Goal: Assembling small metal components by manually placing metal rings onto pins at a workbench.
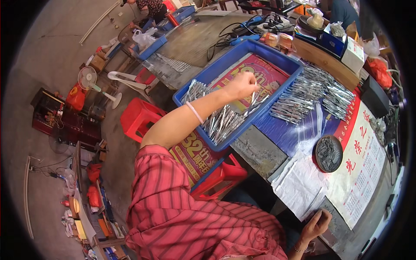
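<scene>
My left hand (242,86) is stretched over a blue plastic tray (220,144), its fingers pinched together. A thin silver strip shows just below the fingertips, but I cannot tell whether it is held. Many slender silver metal pieces (222,123) lie heaped in the near part of the tray, on a printed pink sheet (271,71). Down by the table's near edge, my right hand (317,224) is closed with curled fingers. Whatever it may hold is hidden. Beside it lies a crumpled white cloth or paper (299,184).
Rows of similar silver pieces (303,93) cover the table right of the tray. A round dish of dark thin pieces (329,154) stands on a calendar sheet (364,173). Red stools (139,117) and a fan (88,78) are left. Another person (151,8) is far off.
</scene>
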Demonstrator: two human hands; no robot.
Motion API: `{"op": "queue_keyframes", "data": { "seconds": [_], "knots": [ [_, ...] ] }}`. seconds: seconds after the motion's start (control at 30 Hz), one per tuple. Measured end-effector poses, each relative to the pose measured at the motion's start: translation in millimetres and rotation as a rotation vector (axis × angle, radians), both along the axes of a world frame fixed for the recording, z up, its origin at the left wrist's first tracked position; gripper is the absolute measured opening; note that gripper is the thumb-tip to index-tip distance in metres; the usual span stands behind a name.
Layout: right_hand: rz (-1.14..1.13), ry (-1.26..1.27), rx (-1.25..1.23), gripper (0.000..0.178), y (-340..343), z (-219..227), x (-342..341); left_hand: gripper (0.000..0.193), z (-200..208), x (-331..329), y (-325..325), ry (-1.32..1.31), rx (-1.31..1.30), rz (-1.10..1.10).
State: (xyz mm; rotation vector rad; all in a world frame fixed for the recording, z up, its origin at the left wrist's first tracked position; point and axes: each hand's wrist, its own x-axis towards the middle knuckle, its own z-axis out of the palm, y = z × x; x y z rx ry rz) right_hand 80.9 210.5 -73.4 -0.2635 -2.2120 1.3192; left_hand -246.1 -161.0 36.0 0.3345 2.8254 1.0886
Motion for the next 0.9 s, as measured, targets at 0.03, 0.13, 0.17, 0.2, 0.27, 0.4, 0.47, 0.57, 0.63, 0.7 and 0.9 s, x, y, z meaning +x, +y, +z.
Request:
{"op": "queue_keyframes", "data": {
  "seconds": [0.03, 0.13, 0.17, 0.2, 0.27, 0.4, 0.47, 0.57, 0.63, 0.7, 0.9],
  "knots": [
    [-0.004, -0.009, 0.005, 0.003, 0, 1, 0, 0.020, 12, 5, 4, 0.257, -0.040, -0.015],
    [-0.014, 0.024, 0.030, 0.006, -3, 2, -3, 0.018, 52, 39, 23, 0.433, 0.108, -0.004],
    [-0.014, 0.022, 0.030, 0.006, -4, 2, -3, 0.015, 59, 51, 29, 0.430, 0.183, -0.048],
    [-0.009, 0.032, 0.035, 0.006, -3, 2, -4, 0.012, 66, 66, 35, 0.428, 0.251, -0.086],
    [-0.007, 0.034, 0.043, 0.006, -3, 2, -3, 0.011, 74, 101, 52, 0.262, 0.464, -0.199],
    [-0.009, -0.001, 0.025, 0.006, -2, 5, -2, 0.016, 54, 165, 83, -0.082, 0.802, -0.361],
    [-0.009, -0.013, 0.017, 0.006, -1, 10, -2, 0.018, 38, 190, 96, -0.283, 1.012, -0.395],
    [-0.002, -0.115, -0.108, 0.005, 3, 27, 0, 0.020, 14, 213, 112, -0.511, 1.136, -0.391],
    [0.013, -0.154, -0.027, 0.005, 14, 40, 1, 0.021, 3, 219, 118, -0.616, 1.166, -0.379],
    [0.036, -0.207, 0.008, 0.006, 16, 57, -8, 0.023, -10, 225, 123, -0.730, 1.224, -0.324],
    [0.213, -0.168, 0.223, 0.005, 17, 88, -78, 0.027, -14, 238, 115, -0.697, 1.050, -0.217]
  ]
}}
